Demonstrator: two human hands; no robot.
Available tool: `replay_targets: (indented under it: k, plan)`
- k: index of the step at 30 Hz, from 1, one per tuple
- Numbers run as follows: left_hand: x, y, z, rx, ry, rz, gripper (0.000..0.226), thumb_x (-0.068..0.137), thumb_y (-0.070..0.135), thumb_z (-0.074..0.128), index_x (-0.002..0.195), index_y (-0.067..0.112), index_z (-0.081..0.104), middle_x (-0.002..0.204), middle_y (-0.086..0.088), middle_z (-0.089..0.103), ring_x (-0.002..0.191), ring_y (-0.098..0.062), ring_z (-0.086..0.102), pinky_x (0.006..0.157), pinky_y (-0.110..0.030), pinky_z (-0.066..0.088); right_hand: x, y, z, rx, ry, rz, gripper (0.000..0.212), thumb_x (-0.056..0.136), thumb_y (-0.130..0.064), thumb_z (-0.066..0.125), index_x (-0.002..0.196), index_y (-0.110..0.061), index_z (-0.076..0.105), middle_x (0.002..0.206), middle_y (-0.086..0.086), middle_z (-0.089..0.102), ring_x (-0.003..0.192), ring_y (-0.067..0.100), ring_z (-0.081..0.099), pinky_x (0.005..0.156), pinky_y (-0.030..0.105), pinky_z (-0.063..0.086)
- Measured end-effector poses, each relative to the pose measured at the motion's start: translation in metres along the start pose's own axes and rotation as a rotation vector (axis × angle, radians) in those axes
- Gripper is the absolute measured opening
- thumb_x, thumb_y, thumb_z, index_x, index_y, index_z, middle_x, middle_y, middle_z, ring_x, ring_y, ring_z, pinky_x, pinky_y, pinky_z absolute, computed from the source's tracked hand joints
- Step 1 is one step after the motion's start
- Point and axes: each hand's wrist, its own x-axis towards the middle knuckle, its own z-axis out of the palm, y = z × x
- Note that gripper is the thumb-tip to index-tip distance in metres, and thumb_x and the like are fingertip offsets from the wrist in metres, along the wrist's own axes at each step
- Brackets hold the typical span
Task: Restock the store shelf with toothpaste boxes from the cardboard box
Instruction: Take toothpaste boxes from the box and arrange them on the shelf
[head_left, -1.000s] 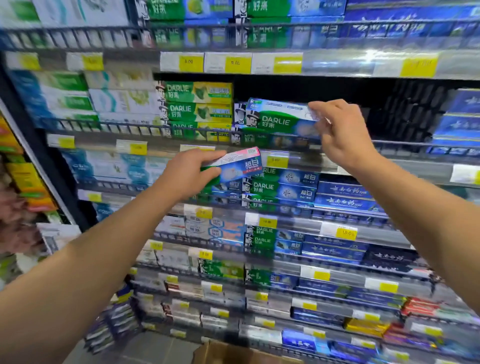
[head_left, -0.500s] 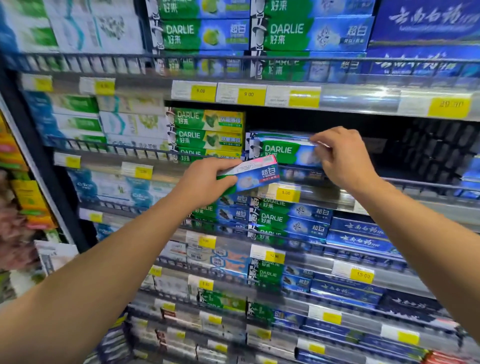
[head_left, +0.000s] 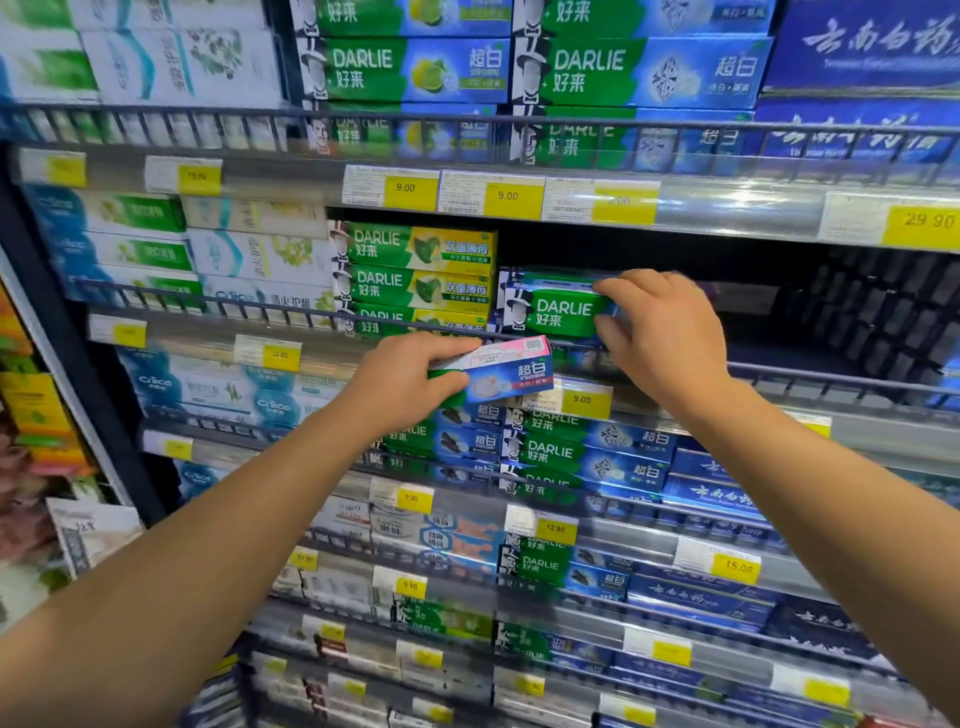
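Observation:
My right hand (head_left: 662, 335) grips the right end of a green and blue Darlie toothpaste box (head_left: 556, 306), which lies on the second shelf just right of a stack of green and yellow Darlie boxes (head_left: 415, 280). My left hand (head_left: 402, 382) holds a second toothpaste box (head_left: 498, 371) with a pink and blue end, tilted, in front of the shelf rail below the first box. The cardboard box is out of view.
The dark shelf space (head_left: 805, 312) right of my right hand holds no boxes. A wire rail (head_left: 831, 376) runs along the shelf front. Yellow price tags (head_left: 509, 197) line each shelf edge. Shelves above and below hold rows of toothpaste boxes.
The view has tilted up, so the cardboard box has dropped out of sight. My right hand has set its Darlie box lower onto the shelf. The left hand still holds its box.

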Motion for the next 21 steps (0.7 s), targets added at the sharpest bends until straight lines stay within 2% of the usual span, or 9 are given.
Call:
replay_targets:
  k: [5, 9, 15, 19, 21]
  plan:
    - [0.002, -0.006, -0.003, 0.006, -0.012, -0.003, 0.044, 0.091, 0.032, 0.060, 0.134, 0.035, 0.052, 0.117, 0.001, 0.063, 0.088, -0.012, 0.051, 0.071, -0.026, 0.039, 0.011, 0.001, 0.007, -0.012, -0.068, 0.063, 0.031, 0.087, -0.027, 0.062, 0.117, -0.019, 0.067, 0.112, 0.003, 0.068, 0.095, 0.037, 0.056, 0.082, 0.046, 0.049]
    - [0.003, -0.008, -0.004, 0.004, -0.013, -0.007, 0.043, 0.091, 0.034, 0.060, 0.133, 0.038, 0.052, 0.118, 0.002, 0.063, 0.083, -0.012, 0.052, 0.072, -0.027, 0.041, 0.018, 0.001, 0.013, 0.011, -0.085, 0.074, 0.032, 0.086, -0.026, 0.063, 0.118, -0.019, 0.067, 0.110, 0.005, 0.068, 0.094, 0.038, 0.054, 0.082, 0.046, 0.049]
    - [0.004, -0.010, -0.006, -0.008, -0.018, -0.006, 0.043, 0.090, 0.034, 0.061, 0.133, 0.039, 0.053, 0.120, 0.004, 0.063, 0.101, -0.015, 0.057, 0.082, -0.032, 0.048, 0.024, -0.004, 0.016, -0.001, -0.103, 0.105, 0.033, 0.087, -0.027, 0.061, 0.119, -0.020, 0.067, 0.112, 0.007, 0.067, 0.098, 0.038, 0.053, 0.084, 0.044, 0.048]
    - [0.003, -0.010, -0.007, -0.002, -0.013, 0.003, 0.043, 0.090, 0.033, 0.061, 0.132, 0.038, 0.053, 0.120, 0.004, 0.063, 0.092, -0.013, 0.054, 0.076, -0.028, 0.043, 0.024, -0.006, 0.014, 0.002, -0.121, 0.110, 0.035, 0.088, -0.028, 0.060, 0.122, -0.020, 0.065, 0.115, 0.007, 0.067, 0.101, 0.038, 0.054, 0.087, 0.043, 0.046]
    - [0.004, -0.008, -0.009, 0.001, -0.009, 0.019, 0.044, 0.090, 0.033, 0.062, 0.132, 0.039, 0.053, 0.123, 0.005, 0.062, 0.095, -0.014, 0.055, 0.079, -0.029, 0.045, 0.024, -0.008, 0.009, 0.008, -0.120, 0.100, 0.040, 0.087, -0.028, 0.058, 0.125, -0.019, 0.062, 0.116, 0.008, 0.067, 0.103, 0.038, 0.056, 0.092, 0.044, 0.044]
